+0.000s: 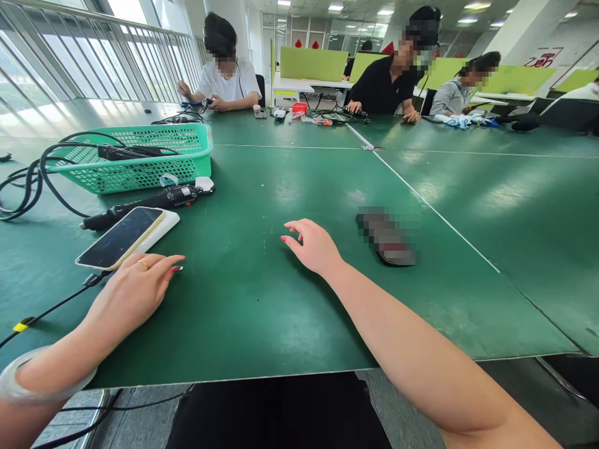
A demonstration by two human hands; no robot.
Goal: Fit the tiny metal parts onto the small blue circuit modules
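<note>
My left hand rests on the green table with its fingers stretched out to the right and nothing visible in them. Just behind it lies a smartphone, screen up, propped on a white block-like thing. A black cable with a yellow tag passes beside this hand. My right hand is held over the middle of the table, fingers loosely bent and apart, with nothing in it. To its right lies a dark, blurred-out flat object.
A green plastic basket holding black cables stands at the left. In front of it lies a black cylindrical tool. Several people sit at the far side, near cables and a red box. The table's near edge runs before my lap.
</note>
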